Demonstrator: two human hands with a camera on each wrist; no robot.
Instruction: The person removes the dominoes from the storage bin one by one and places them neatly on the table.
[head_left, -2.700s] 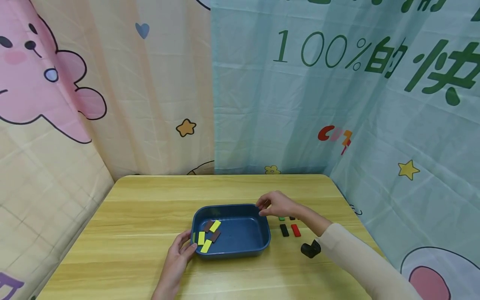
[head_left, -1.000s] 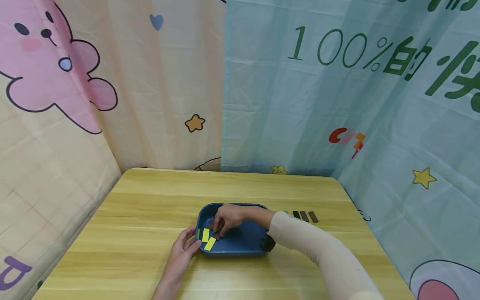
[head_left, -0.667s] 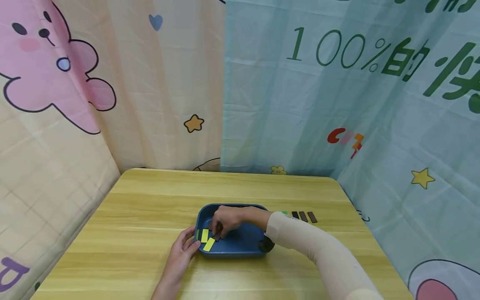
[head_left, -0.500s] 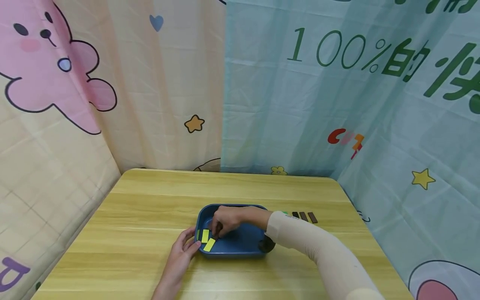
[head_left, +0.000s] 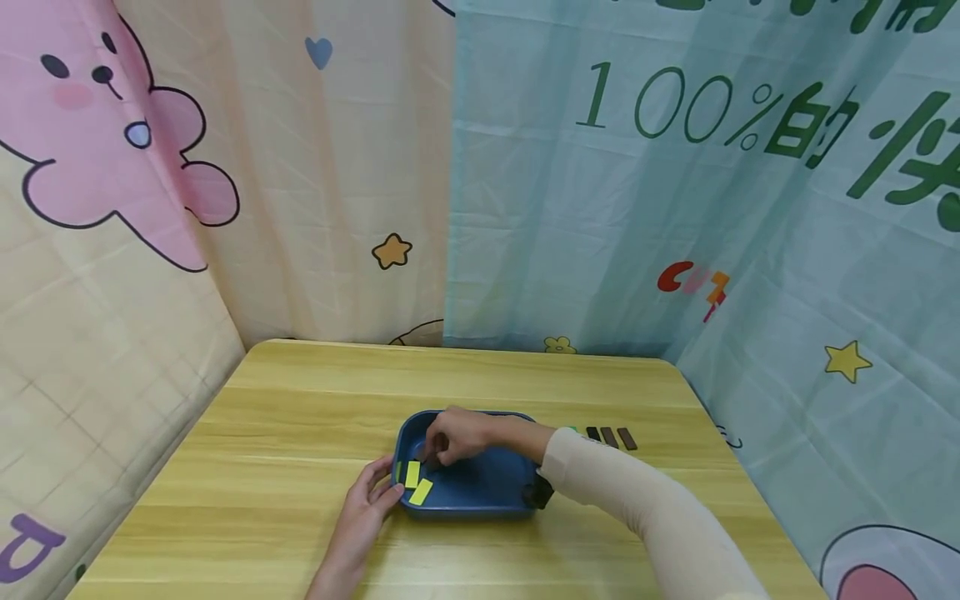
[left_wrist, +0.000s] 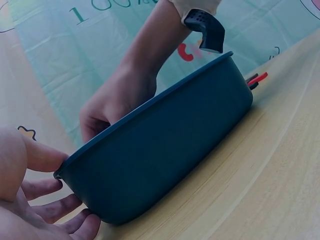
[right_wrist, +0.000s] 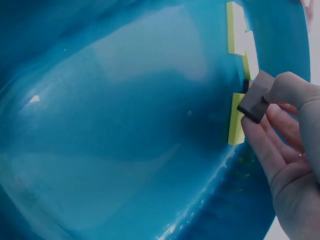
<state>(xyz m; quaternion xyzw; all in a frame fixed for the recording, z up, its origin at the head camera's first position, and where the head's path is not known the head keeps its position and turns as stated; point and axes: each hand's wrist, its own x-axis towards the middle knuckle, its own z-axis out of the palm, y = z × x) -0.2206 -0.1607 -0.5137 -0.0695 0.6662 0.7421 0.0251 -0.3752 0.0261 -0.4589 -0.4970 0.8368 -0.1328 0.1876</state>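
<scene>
My left hand holds the left end of a blue plastic basin, its thumb on the rim and its fingers against the outer wall. Inside the basin, my right hand pinches a dark brown tile between thumb and fingers, as the right wrist view shows. Close by lie a yellow tile partly behind the brown one, and two more yellow tiles farther along. A bit of another dark piece shows behind the held tile.
On the table right of the basin stand a black tile and two brown tiles, with a green one partly behind the sleeve. A red tile shows past the basin. A black device sits at my right wrist.
My right hand has gone from the basin's right rim to its left part, then risen slightly with the brown tile. The right arm now covers the red tile in the head view.
</scene>
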